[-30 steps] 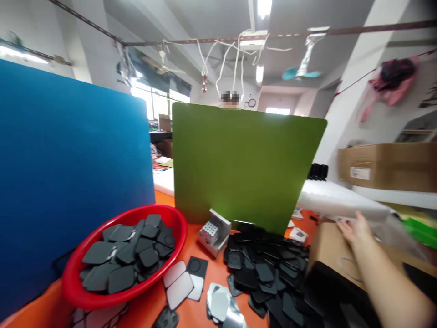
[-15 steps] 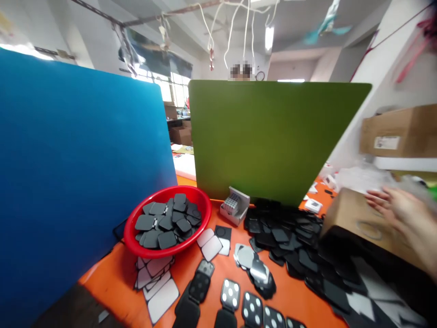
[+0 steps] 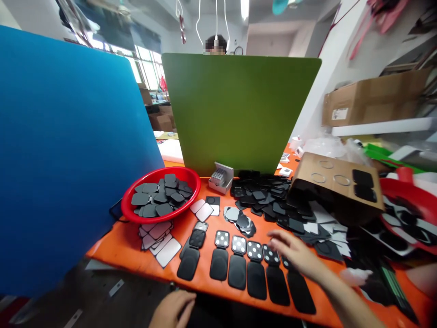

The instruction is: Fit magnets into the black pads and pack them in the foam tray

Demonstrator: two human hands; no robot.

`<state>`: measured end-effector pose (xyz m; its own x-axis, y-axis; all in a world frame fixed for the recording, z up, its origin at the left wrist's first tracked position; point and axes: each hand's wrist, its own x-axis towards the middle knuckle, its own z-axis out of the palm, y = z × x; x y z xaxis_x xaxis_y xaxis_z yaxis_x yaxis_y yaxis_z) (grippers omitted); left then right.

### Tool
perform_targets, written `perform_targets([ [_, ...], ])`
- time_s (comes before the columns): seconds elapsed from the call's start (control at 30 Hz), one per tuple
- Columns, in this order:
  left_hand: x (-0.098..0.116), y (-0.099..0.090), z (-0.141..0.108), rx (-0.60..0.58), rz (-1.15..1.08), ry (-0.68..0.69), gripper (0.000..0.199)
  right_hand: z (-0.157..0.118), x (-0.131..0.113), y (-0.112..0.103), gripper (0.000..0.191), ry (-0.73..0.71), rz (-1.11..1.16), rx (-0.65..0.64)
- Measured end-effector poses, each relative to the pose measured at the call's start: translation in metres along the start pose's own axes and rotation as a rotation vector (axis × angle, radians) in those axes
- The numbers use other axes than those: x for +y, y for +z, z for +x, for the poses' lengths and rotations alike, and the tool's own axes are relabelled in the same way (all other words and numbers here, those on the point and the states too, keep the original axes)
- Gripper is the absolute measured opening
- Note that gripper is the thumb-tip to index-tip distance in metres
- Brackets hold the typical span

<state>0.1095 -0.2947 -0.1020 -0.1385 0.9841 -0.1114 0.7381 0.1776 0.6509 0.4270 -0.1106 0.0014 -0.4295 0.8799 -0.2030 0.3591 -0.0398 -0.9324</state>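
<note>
My right hand (image 3: pixel 290 250) is stretched over the right part of a row of black hinged pads (image 3: pixel 256 278), fingers apart, with nothing visible in them. Its fingertips are close to the white-dotted upper flaps (image 3: pixel 271 254); whether they touch is unclear. At the table's front edge my left hand (image 3: pixel 173 310) is partly in view, its fingers loosely bent and apart, and I see nothing in it. Left of the row lies another hinged pad (image 3: pixel 188 264) with a dark upper flap. Behind the row is a small pile of grey and black pieces (image 3: pixel 244 222).
A red basin (image 3: pixel 126 207) holds dark pads, with white-faced cards (image 3: pixel 167 250) before it. A small open box (image 3: pixel 220 183), heaped black pads (image 3: pixel 259 196) and a cardboard box (image 3: pixel 336 168) stand farther back. Blue (image 3: pixel 68 150) and green (image 3: pixel 235 109) panels rise behind. A blurred skin-toned shape (image 3: pixel 423 278) shows at far right.
My right hand has come from above the cardboard box to the row of hinged pads. My left hand has entered at the bottom. The view has shifted, showing more of the table's front and right.
</note>
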Motion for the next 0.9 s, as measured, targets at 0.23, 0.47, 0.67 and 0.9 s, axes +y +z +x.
perform_targets([
  [0.23, 0.030, -0.028, 0.073, 0.216, 0.238, -0.072, 0.042, -0.057, 0.038, 0.073, 0.035, 0.002, -0.063, -0.122],
  [0.47, 0.028, -0.007, 0.097, 0.218, 0.227, -0.173, 0.060, -0.078, 0.049, 0.073, 0.031, 0.015, -0.139, -0.037],
  [0.67, 0.006, -0.029, 0.093, 0.118, -0.028, -0.245, 0.051, -0.072, 0.054, 0.076, 0.034, 0.029, -0.188, -0.013],
  [0.9, 0.008, -0.051, 0.117, -0.013, -0.265, -0.223, 0.033, -0.063, 0.044, 0.085, 0.029, -0.046, -0.186, -0.080],
])
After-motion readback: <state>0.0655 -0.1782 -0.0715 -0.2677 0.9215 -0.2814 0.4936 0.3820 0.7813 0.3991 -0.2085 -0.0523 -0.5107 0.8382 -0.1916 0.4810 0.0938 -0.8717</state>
